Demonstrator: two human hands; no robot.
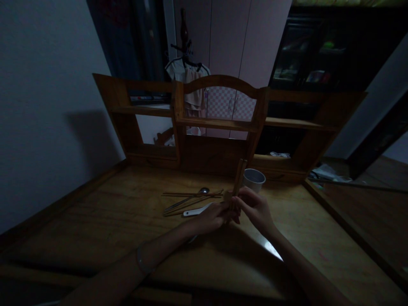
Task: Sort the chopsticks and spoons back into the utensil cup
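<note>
Left hand and right hand were closed on near-upright slender brown wooden chopsticks, near a round white cup.

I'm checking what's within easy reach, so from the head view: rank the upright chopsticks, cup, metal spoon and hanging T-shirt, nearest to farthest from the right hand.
1. Upright chopsticks: in the right hand.
2. Cup: just beyond the hand.
3. Metal spoon: left of the hand, on the tabletop.
4. Hanging T-shirt: farthest, beyond the wooden shelf unit.
</note>
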